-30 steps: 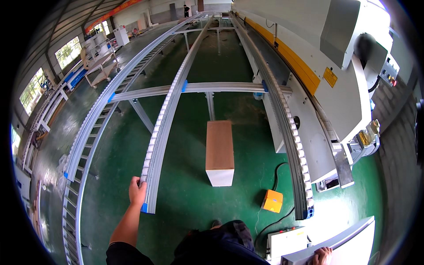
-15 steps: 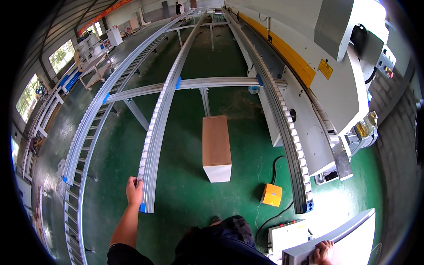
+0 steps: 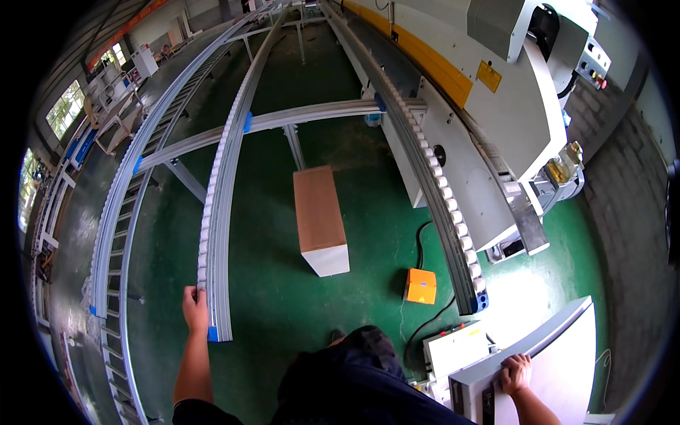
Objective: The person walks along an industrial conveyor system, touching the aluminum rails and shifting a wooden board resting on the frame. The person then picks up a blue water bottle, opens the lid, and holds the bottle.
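Our left hand (image 3: 195,308) pinches the left edge of the middle rail (image 3: 221,283) at its near end, fingers bent in against the metal beside the last white rollers (image 3: 203,244). Our right hand (image 3: 516,372) lies over the upper edge of the grey cabinet (image 3: 559,368) at the near right, fingers curled; we cannot tell whether it presses tight or only rests there.

The middle rail runs from our left hand to the far end of the hall, with a blue cap (image 3: 212,333) on its near end, just nearer to us than the hand. To its left we see the left rail (image 3: 110,251) with a ladder-like frame (image 3: 125,312) beside it; to its right is the right rail (image 3: 448,248), also lined with rollers. A crossbar (image 3: 312,117) joins the rails farther off.

Between the middle and right rails, a brown-topped box (image 3: 320,209) stands on the green floor (image 3: 269,312). Nearer and to its right sits a small orange box (image 3: 421,286), with a black cable (image 3: 419,246) behind it. A white case (image 3: 453,350) stands just left of the cabinet. Beyond the right rail, we see a large pale machine (image 3: 524,113).
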`<state>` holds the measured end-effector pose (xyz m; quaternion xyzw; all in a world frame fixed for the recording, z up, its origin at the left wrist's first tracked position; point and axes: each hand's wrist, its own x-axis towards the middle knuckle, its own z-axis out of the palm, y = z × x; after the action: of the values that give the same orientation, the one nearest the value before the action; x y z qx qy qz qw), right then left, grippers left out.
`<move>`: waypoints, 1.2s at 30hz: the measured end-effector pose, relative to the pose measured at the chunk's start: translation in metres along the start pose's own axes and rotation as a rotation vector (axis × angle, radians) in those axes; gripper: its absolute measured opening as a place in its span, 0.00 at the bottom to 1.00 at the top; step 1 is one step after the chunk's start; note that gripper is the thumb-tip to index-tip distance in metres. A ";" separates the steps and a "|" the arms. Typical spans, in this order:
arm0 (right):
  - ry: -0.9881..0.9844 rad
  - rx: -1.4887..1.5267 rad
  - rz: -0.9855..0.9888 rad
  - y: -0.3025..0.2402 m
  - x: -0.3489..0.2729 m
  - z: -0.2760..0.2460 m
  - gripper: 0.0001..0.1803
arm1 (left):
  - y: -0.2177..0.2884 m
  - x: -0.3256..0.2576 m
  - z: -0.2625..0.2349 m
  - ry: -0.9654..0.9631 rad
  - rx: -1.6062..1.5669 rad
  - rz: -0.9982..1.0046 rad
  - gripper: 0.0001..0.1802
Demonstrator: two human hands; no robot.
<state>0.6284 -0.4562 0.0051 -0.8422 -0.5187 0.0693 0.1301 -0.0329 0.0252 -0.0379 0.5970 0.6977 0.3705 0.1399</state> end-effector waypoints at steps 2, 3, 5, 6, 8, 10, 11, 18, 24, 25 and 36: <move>-0.007 0.005 -0.022 0.001 -0.002 0.001 0.10 | -0.003 0.000 -0.001 -0.002 0.026 -0.001 0.09; -0.007 0.005 -0.023 0.000 -0.002 0.000 0.10 | -0.004 -0.001 -0.002 -0.006 0.055 -0.003 0.09; -0.006 0.007 -0.012 -0.002 -0.002 -0.001 0.10 | -0.003 -0.001 -0.003 -0.004 0.043 0.003 0.09; -0.008 0.006 -0.012 -0.001 -0.003 0.000 0.10 | -0.001 -0.002 -0.003 -0.003 0.031 0.011 0.09; 0.005 0.009 -0.014 0.002 -0.004 0.003 0.10 | 0.000 -0.002 -0.003 -0.005 0.029 0.009 0.09; 0.002 0.005 -0.019 0.002 -0.003 0.002 0.10 | 0.002 -0.002 -0.003 -0.006 0.027 0.008 0.09; 0.000 0.001 -0.024 0.002 -0.003 0.002 0.11 | 0.003 -0.002 -0.003 -0.007 0.024 0.004 0.09; -0.006 0.009 -0.012 0.003 -0.003 0.002 0.11 | 0.004 -0.001 -0.003 -0.019 0.047 -0.020 0.10; -0.021 0.011 -0.003 0.001 -0.002 0.001 0.12 | 0.007 -0.002 -0.004 -0.019 0.057 -0.023 0.10; -0.016 0.009 -0.006 0.001 -0.002 0.001 0.12 | 0.006 -0.002 -0.004 -0.018 0.057 -0.023 0.10; -0.003 0.004 -0.010 0.003 -0.004 0.003 0.11 | 0.007 -0.002 -0.003 -0.019 0.065 -0.016 0.10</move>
<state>0.6287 -0.4604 0.0014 -0.8393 -0.5228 0.0710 0.1314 -0.0295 0.0228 -0.0319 0.5992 0.7126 0.3409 0.1302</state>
